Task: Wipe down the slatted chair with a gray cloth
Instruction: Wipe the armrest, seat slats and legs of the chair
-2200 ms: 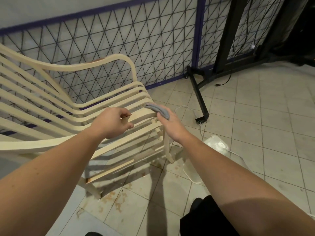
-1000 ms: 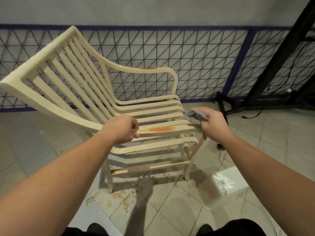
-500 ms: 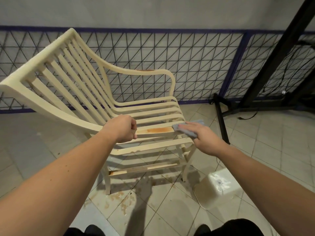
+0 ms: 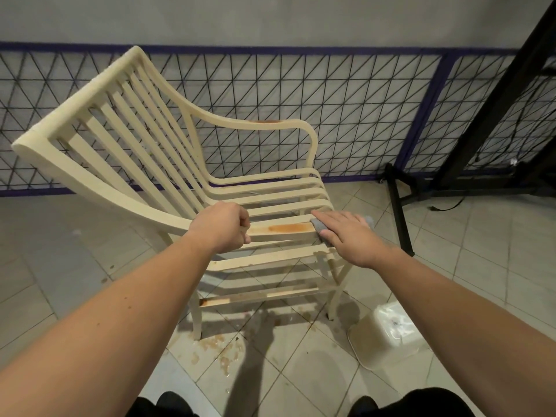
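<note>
The cloth [image 4: 319,226] is pressed flat under the right hand [image 4: 346,233], fingers straight, at the armrest's [image 4: 279,229] front end. The stain [image 4: 290,227] lies leftward along the armrest, toward the left hand [image 4: 222,225], which is curled round it.

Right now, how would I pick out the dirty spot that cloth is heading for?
Find the cream slatted chair, then its near armrest. Between the left hand and the gray cloth is an orange-brown stain; the slats beside it look cleaner.
</note>
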`<act>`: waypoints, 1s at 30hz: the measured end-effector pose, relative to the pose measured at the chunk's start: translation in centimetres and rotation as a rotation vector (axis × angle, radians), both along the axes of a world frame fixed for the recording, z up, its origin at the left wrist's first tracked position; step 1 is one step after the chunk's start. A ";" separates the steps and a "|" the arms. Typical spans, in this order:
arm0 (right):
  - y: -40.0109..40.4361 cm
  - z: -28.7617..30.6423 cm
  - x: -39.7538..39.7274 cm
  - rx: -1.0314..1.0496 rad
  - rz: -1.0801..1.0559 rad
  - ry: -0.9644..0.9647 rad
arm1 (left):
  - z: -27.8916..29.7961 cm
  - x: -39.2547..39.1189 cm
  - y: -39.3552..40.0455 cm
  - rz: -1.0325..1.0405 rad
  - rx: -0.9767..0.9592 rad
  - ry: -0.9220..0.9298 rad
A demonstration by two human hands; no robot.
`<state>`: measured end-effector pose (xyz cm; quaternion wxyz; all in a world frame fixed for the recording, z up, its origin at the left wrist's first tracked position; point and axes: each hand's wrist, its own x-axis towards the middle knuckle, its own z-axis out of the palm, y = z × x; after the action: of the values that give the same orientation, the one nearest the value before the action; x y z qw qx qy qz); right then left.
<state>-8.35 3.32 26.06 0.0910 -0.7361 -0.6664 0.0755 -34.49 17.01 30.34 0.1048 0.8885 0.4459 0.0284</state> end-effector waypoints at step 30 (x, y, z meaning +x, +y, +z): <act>-0.7 -0.5 -2.1 0.141 0.090 0.204 | 0.5 0.1 -0.4 0.023 -0.035 0.004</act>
<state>-10.41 2.63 25.54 0.2064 -0.6857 -0.6897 0.1069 -34.39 16.65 30.89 0.1193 0.8814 0.4566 0.0201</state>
